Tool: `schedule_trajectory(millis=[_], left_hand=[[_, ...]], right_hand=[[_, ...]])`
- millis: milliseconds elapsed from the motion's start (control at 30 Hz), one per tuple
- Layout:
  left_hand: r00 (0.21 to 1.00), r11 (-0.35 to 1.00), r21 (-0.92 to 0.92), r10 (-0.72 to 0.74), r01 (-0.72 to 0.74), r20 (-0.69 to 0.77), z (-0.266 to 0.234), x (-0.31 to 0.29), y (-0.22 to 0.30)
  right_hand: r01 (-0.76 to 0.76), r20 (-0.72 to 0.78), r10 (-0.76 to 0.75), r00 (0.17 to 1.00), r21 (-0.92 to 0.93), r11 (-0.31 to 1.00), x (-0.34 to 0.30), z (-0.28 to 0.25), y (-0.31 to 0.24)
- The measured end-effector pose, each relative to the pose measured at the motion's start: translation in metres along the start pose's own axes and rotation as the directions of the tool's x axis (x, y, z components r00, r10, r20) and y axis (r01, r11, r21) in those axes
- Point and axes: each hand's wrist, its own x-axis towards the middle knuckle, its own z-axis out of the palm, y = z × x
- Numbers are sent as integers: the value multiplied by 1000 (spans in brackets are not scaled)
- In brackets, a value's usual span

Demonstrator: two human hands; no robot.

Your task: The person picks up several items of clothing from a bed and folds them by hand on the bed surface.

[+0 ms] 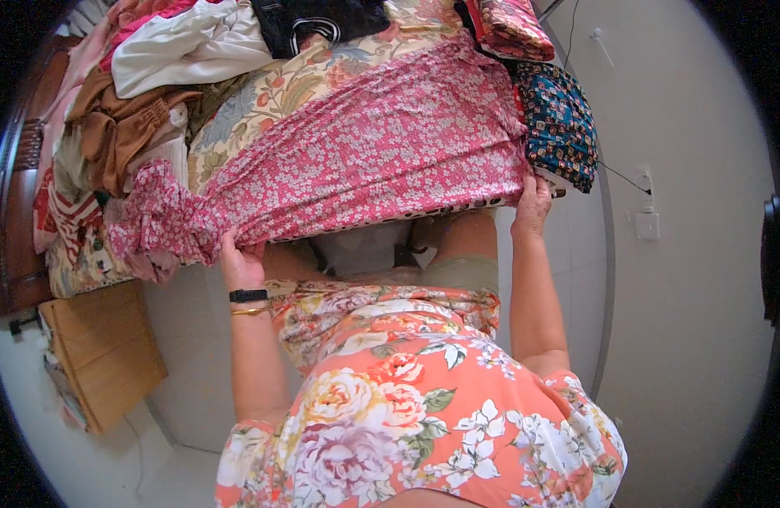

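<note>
A pink cloth garment with small white flowers lies spread over the near part of the bed, its left end bunched up. My left hand grips its near edge, close to where the bunched part begins. At the near right corner, my right hand pinches the same cloth. Between the two hands the near edge runs fairly straight, slightly wrinkled. The kind of garment cannot be made out. The fingertips of both hands are partly hidden by the fabric.
The bed's floral sheet carries a white garment, a brown garment and a black garment. A folded dark patterned cloth lies at the right edge, below a red patterned stack. A cardboard box stands on the floor.
</note>
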Motion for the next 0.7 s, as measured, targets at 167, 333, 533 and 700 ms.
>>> schedule_trajectory(millis=[167,333,533,700], left_hand=[[991,994,-50,-89,94,99,-11,6,-13],[984,968,-204,-118,145,137,-19,-2,-39],[979,962,-180,-198,204,49,-15,-11,-34],[988,966,-216,-153,144,-25,-28,-6,-6]], right_hand=[[202,4,-277,961,-693,692,-9,-2,19],[663,496,-460,736,-668,340,-33,69,-12],[913,858,-331,394,-325,246,-92,213,3],[917,915,68,399,-397,-33,-96,240,40]])
